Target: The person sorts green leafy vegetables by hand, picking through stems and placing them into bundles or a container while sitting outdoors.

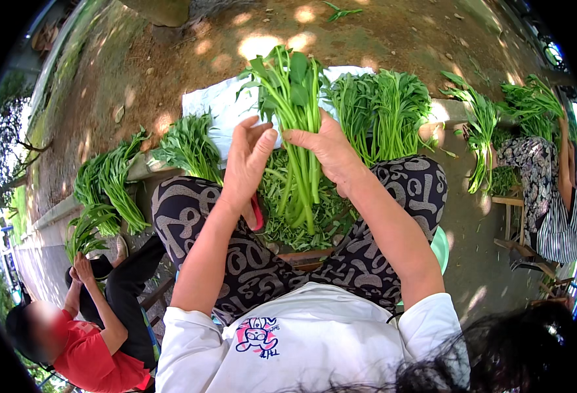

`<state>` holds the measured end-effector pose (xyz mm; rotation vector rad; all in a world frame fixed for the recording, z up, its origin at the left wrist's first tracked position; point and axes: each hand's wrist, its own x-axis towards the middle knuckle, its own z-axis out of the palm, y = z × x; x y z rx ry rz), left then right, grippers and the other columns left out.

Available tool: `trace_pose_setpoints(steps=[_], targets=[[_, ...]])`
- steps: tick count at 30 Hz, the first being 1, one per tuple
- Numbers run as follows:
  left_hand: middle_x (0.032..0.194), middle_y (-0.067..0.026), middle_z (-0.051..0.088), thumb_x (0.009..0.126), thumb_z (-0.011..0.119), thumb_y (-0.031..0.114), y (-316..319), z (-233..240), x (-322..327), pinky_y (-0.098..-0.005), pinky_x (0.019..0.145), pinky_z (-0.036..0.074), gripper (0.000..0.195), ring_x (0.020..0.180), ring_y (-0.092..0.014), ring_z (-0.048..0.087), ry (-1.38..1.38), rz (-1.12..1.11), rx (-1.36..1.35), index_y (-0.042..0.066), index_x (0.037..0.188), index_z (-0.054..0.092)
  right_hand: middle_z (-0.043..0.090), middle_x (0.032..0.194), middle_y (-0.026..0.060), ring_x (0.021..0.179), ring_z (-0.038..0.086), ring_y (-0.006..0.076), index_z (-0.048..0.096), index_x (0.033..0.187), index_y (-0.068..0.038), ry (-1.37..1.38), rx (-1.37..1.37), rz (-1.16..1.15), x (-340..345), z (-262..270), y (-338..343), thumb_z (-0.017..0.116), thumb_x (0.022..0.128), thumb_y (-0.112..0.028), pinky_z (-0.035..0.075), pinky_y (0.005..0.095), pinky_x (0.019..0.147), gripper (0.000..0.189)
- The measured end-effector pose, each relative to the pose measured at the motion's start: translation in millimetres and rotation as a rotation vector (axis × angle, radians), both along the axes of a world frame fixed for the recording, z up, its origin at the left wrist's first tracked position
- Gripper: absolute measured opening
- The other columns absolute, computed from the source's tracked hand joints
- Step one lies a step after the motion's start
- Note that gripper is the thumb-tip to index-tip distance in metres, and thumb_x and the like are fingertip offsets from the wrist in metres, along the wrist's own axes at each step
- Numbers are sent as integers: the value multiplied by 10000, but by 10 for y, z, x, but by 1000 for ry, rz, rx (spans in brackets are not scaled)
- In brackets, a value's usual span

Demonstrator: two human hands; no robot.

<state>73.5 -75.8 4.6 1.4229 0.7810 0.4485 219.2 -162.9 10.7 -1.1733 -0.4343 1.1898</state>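
Observation:
My right hand grips a bunch of leafy green vegetable stalks, leaves away from me and cut ends towards my lap. Just left of the bunch, my left hand is raised with its fingers apart, and nothing is seen in it. Below the bunch, a heap of green trimmings lies between my knees. Beyond it a white sheet is spread over the kerb and soil. Thick bundles of the same greens stand to the right of the sheet, and a smaller bundle leans at its left.
At the left, a person in a red shirt holds greens, with more bundles by the kerb. Another person in patterned trousers handles greens at the right, near a wooden stool. A tree trunk base stands beyond.

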Motion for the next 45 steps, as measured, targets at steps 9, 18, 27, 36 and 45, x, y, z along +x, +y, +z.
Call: trace_pose_setpoints(steps=[9,18,27,36,45], targets=[[1288,-126,529,886,617,463,49,72,-10,-417,1000,427,618,1188,-244,511,-254,-80,-552,29,1305,481,629,1036,52,926,583,139,519,1223,10,-279,63,445,-62,-56,-36,769,750,-98,475,285,836,545],[1313,-110,500,849,618,553,113,-55,-105,-426,1000,416,721,1193,-241,492,-58,-165,-587,40,1329,457,653,907,46,813,607,136,632,1056,8,-39,-97,492,-20,105,-76,726,772,-155,485,266,725,341],[1279,-125,514,853,654,408,-90,-114,112,-447,1039,343,651,1195,-243,465,-129,-15,-588,-5,1313,451,647,872,269,842,630,430,602,952,38,-899,-185,357,-149,-61,42,666,675,-218,504,464,767,382],[1131,-122,593,883,578,166,147,222,268,-395,935,451,286,1053,-240,553,-475,308,-518,10,1116,525,543,1257,224,1178,521,337,501,1264,24,-989,-96,302,82,307,28,743,719,-356,422,410,990,707],[814,-94,613,919,556,203,1070,715,-316,-432,898,488,185,872,-246,611,-657,654,-163,37,838,553,604,1174,164,1078,579,231,533,1204,25,-748,93,-60,229,341,39,674,845,-247,496,344,858,472]])
